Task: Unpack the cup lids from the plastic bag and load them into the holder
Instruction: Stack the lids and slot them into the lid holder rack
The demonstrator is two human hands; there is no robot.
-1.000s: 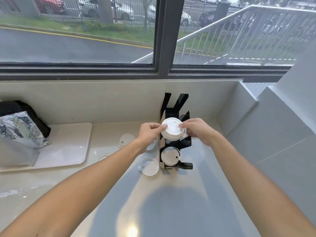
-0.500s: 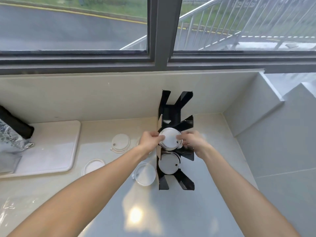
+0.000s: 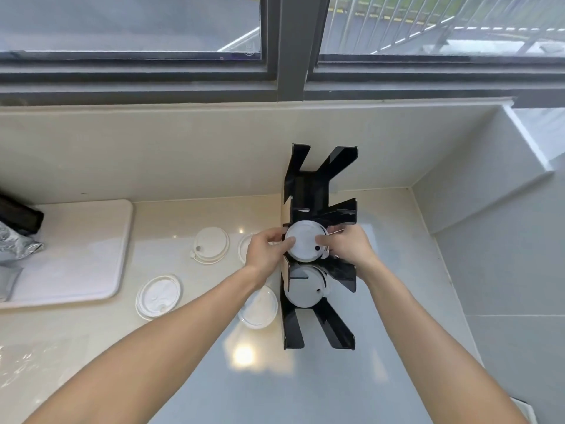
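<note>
Gripping one lid [image 3: 305,243] between both hands' fingers [image 3: 289,241], you hold it lower in the holder [image 3: 318,191], above another lid stack [image 3: 305,290].

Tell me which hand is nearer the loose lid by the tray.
Left. The left hand is just right of that lid, apart from it; the right hand is farther right, beyond the holder.

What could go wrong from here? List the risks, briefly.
1. Both hands, left hand and right hand, press a lid stack into the black holder; uneven pressure might tip it.
2. A forearm may sweep the loose lid beside the holder.
</note>
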